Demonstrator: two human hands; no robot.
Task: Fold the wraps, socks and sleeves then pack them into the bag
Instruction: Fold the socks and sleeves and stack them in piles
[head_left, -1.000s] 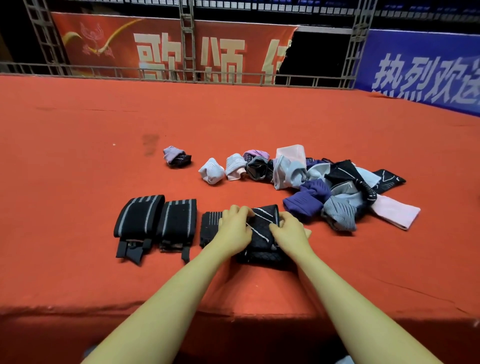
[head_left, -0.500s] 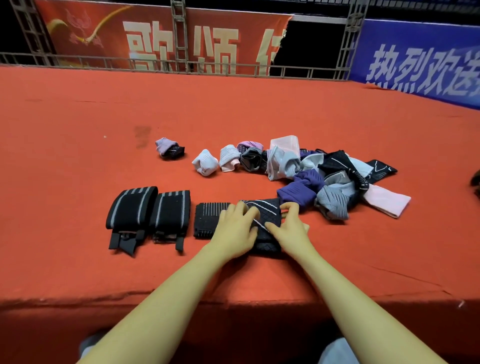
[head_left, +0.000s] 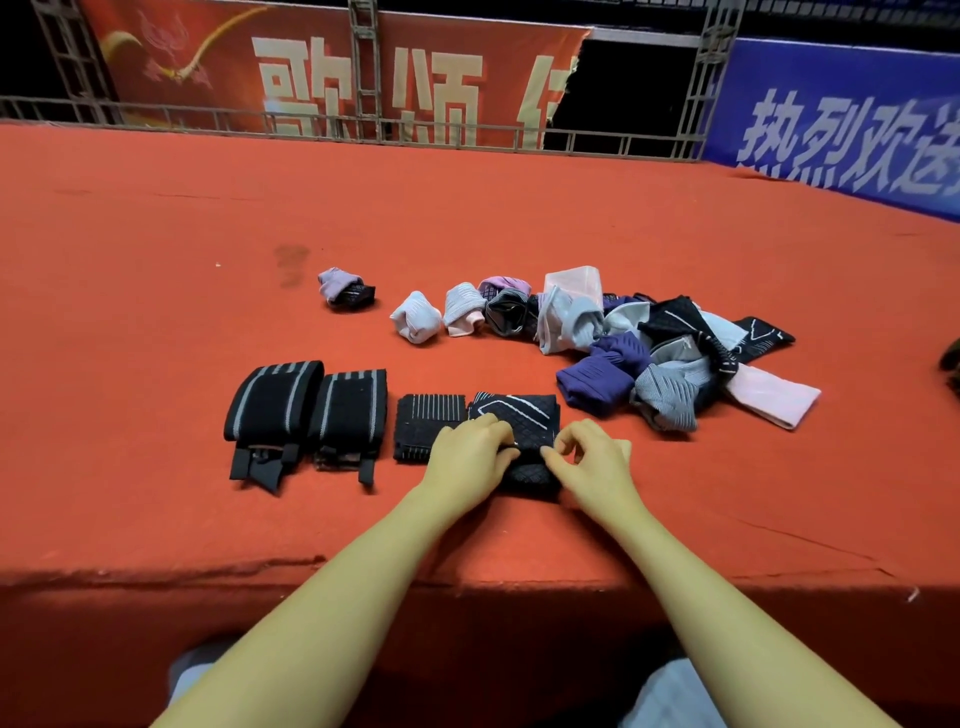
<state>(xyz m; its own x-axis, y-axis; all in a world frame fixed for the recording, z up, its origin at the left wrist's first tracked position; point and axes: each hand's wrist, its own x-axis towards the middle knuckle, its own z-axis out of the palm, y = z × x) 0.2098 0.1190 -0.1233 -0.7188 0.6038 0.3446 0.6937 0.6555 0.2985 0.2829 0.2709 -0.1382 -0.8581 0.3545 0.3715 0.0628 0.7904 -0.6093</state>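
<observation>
**Black sleeve pinned under both hands at the table's near edge**

The black sleeve (head_left: 519, 421), a quilted knit with thin white diagonal lines, lies folded into a thick block directly in front of the person, between the two hands and partly under them. Its long axis runs away from the person, near edge to far edge. The left hand (head_left: 467, 460) lies over the block's left half, fingers curled down onto the fabric and gripping it. The right hand (head_left: 592, 462) sits at the block's right near corner, thumb and forefinger bent toward each other; whether they actually pinch cloth I cannot tell. The left hand is the more firmly on the sleeve, so it looks the likelier one to steady the sleeve for the next move.

Just left of the sleeve, touching it, lies another folded black piece (head_left: 428, 426) with fine white ribs. Further left sit two rolled black wraps (head_left: 306, 408), coarse elastic with grey stripes, strap ends trailing toward the person. Beyond and to the right is a loose heap of socks (head_left: 649, 353) in purple, grey, pink and black, soft and crumpled, with a few balled pairs (head_left: 415, 323) set apart. All rest on a rough red cloth table (head_left: 156, 312). No bag shows.
</observation>
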